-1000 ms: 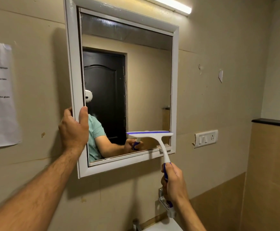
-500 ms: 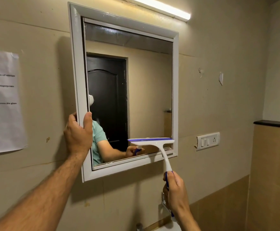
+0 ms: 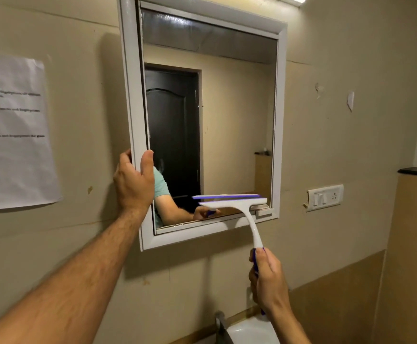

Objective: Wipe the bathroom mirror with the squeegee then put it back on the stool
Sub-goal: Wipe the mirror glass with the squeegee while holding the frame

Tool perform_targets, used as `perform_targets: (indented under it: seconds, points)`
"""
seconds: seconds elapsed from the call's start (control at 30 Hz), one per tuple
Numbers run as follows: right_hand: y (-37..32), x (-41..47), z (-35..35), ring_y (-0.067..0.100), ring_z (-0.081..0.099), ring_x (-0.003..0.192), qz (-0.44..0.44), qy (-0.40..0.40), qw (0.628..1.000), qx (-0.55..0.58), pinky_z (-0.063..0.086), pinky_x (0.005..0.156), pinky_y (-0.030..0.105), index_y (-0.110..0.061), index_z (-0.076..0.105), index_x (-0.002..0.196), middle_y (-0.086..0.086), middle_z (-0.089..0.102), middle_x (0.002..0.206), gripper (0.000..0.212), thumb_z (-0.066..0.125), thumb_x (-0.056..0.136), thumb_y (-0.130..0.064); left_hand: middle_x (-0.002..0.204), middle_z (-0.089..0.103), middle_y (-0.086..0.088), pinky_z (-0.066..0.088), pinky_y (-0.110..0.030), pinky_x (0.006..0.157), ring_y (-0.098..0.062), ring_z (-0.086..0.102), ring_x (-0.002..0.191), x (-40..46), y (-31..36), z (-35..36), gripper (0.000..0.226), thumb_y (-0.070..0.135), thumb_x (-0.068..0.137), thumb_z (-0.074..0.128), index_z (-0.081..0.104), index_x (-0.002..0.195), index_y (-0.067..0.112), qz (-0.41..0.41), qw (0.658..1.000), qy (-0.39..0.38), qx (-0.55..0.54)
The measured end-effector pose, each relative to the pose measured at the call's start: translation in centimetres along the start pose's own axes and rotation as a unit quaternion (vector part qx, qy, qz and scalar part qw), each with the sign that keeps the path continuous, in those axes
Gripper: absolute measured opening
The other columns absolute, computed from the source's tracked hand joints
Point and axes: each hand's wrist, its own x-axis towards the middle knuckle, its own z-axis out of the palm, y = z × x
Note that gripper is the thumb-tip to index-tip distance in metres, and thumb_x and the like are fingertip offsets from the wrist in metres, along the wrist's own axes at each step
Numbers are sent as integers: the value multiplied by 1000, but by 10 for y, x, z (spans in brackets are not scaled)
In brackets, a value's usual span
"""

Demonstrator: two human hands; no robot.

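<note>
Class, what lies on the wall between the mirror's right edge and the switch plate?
Bare beige wall between the mirror and switch plate, seen in the head view.

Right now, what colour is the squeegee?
The squeegee is white with purple on its blade edge and handle grip, seen in the head view.

We stand in a bathroom: a framed mirror (image 3: 227,115) hangs on a beige tiled wall (image 3: 339,58) above a white basin (image 3: 249,330) and tap (image 3: 221,321), beside a switch plate (image 3: 324,197).
</note>
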Motion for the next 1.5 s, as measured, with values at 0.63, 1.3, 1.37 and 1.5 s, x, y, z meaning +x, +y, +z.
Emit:
perform_targets:
  seconds: [0.63,1.3,1.37,1.5]
  points:
    - [-22,3,47,19,38,52,-101,-8,994,-31,35,50,36,-25,53,78,2,44,60,29,39,100,-38,106,65,-3,31,8,62,-3,52,88,-3,3,-2,43,46,94,50,56,113,9,5,1000,8,-13]
    - [-5,-7,63,14,38,51,-123,-25,990,-70,34,46,31,-27,49,76,-1,44,59,28,39,97,-41,109,64,-1,35,6,64,-4,55,90,-4,1,-2,46,49,94,48,54,117,9,2,1000,-3,-20]
    - [5,-10,60,13,37,51,-118,-36,990,-65,34,47,31,-25,50,77,-2,43,59,27,40,97,-41,108,64,1,36,6,64,-4,56,90,-3,-1,-2,47,50,93,48,54,117,11,2,1000,-2,-22]
    - [28,-21,51,12,36,49,-112,-41,989,-93,33,45,33,-18,50,77,-4,42,56,34,40,93,-46,103,62,8,35,4,65,-2,56,88,-2,-1,-1,46,51,92,49,56,113,12,2,1000,8,-27]
